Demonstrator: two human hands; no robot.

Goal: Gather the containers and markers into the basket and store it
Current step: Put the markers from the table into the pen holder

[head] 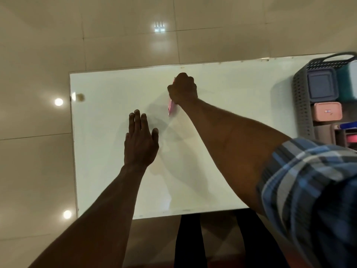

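left hand [140, 143] is hovering over the white table [108, 171] toward its left-middle, palm down, fingers straight and together, thumb out, holding nothing. farther in, right hand [183, 88] is sitting near the far edge at the middle, fingers curling round a pink marker [171, 108]; the marker's lower end is sticking out below the fist, close to the tabletop, contact can't be told. plaid sleeve [309, 190] is filling the near right. grey basket [301, 97] is standing at the far right corner, holding a grey-blue container [321, 84], a teal container [347, 82], a pink container [327, 111] and a blue marker [346, 125] nearer in.
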